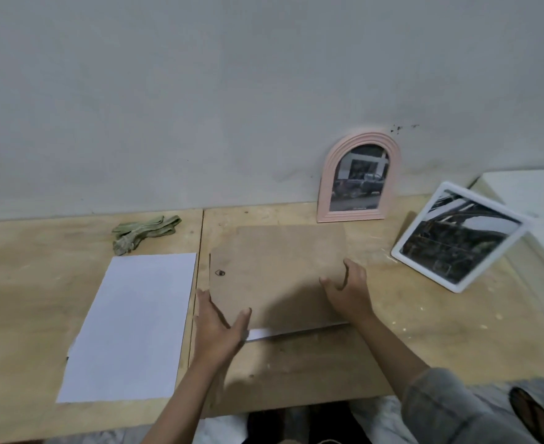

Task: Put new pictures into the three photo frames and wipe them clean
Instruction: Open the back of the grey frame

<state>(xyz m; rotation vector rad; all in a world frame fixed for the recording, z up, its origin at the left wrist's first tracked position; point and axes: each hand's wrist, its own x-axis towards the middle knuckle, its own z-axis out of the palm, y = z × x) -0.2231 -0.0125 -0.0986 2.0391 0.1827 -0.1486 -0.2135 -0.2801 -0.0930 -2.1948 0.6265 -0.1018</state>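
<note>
A large brown backing board lies flat on the wooden table, with a small metal hanger near its left edge. My left hand grips its near left corner, thumb on top. My right hand holds the board's right edge with curled fingers. A white strip shows under the board's near edge. A pink arched frame with a dark picture leans on the wall. A white rectangular frame stands tilted at the right. A blank white sheet lies to the left.
A crumpled green cloth lies at the back left, behind the sheet. A white block-like surface sits at the far right against the wall. A seam runs between two table panels. The table's near edge is close to my body.
</note>
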